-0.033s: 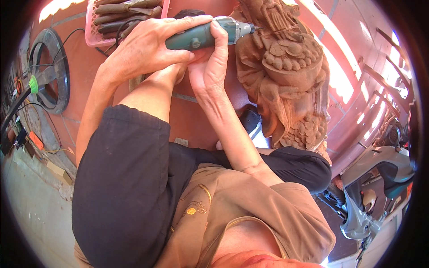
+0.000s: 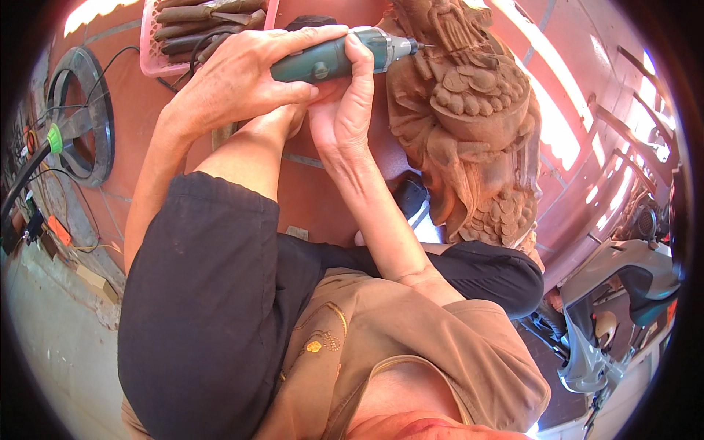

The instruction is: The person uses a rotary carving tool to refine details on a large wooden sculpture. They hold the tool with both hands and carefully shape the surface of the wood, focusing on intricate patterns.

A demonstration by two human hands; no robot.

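Note:
A green and grey rotary tool point(image 2: 323, 61) lies level across both my hands, its thin bit pointing right. My left hand point(image 2: 238, 79) grips its rear end, with fingers along the top and thumb below. Beneath its front half is my right hand point(image 2: 345, 103), thumb pressed over the casing and the other fingers mostly hidden. A brown carved wooden statue point(image 2: 469, 139) lies just right of the tool, showing a bearded figure, a heaped round bowl and a pile of coin-like discs. The bit's tip is beside the statue's upper part; whether it touches, I cannot tell.
Several wooden-handled tools lie in a pink plastic basket point(image 2: 150, 55) at the upper left. A round dark spoked base point(image 2: 103, 125) and cables are on the far left. My bent legs frame the red tiled floor point(image 2: 323, 202). A grey motorbike point(image 2: 594, 337) stands at the lower right.

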